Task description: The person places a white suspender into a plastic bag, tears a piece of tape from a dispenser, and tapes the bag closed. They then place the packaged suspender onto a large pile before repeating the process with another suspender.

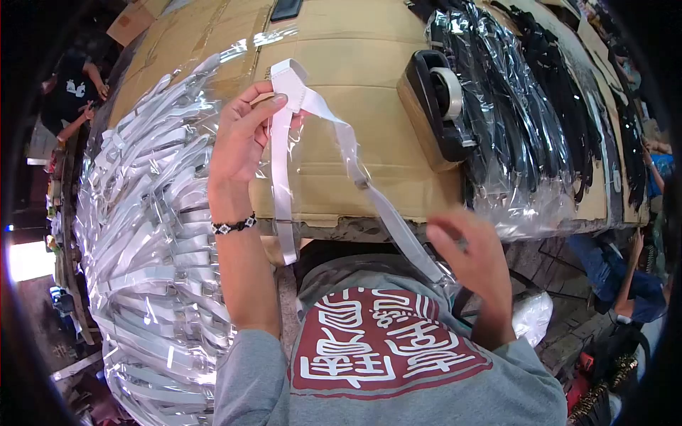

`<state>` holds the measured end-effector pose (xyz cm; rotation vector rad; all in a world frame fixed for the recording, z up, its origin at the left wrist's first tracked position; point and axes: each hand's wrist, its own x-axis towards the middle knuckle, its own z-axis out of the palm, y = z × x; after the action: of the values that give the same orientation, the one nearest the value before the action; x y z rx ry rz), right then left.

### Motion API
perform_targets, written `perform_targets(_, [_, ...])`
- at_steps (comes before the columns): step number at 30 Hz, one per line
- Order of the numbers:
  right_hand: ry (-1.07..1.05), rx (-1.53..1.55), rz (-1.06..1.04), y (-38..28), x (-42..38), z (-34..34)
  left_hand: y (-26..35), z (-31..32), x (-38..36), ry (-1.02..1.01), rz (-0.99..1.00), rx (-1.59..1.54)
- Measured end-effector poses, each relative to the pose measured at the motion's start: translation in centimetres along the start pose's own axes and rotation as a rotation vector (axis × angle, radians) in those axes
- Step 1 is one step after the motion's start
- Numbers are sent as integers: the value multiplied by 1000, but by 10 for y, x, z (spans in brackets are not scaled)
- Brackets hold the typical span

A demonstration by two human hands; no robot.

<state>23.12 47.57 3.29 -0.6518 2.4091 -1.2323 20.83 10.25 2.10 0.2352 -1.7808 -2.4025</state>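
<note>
White elastic suspenders (289, 89) hang from my left hand (245, 131), its thumb and fingers pinching the stitched joint where the straps meet. One strap drops straight down past the cardboard's near edge. The other slants down to the right, through a slider, to a clip at its end by my shirt. Just above that clip end is my right hand (469, 252), smeared by motion, so its fingers do not show clearly. Clear plastic glints around the straps.
Many white suspenders in clear sleeves (163, 234) are heaped at left. A black tape dispenser (437, 106) stands on the cardboard-covered table (341, 42). Black straps in plastic (508, 106) lie at right. A dark flat object (285, 8) lies at the far edge. Other people are at both sides.
</note>
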Motion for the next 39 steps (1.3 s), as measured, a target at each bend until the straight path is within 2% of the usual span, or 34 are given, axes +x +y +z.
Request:
perform_targets(2, [152, 36, -183, -22, 34, 4, 10, 11, -9, -44, 22, 9])
perform_targets(4, [243, 226, -315, -25, 71, 17, 19, 24, -22, -68, 38, 12])
perform_targets(7, [2, 640, -338, -28, 114, 30, 31, 43, -41, -117, 35, 40])
perform_targets(10, [-353, 696, -190, -40, 114, 17, 37, 52, -56, -145, 43, 68])
perform_targets(13, [-351, 767, -164, -53, 104, 18, 46, 60, -65, -154, 25, 78])
perform_targets(16, [-216, 452, -197, -77, 91, 4, 48, 68, -70, -153, 54, 113])
perform_targets(19, [-98, 405, -261, -82, 87, 5, 47, 71, -71, -155, 106, 137])
perform_targets(28, [-148, 551, -213, -77, 86, 16, 36, 81, -77, -151, 94, 169])
perform_targets(30, [-99, 568, -244, -73, 86, 21, 36, 80, -79, -124, 79, 215])
perform_targets(36, [-84, 619, -250, -76, 84, 18, 21, 69, -94, -148, 193, 92])
perform_targets(39, [-113, 633, -228, -74, 84, 15, 9, 63, -105, -87, 77, 194])
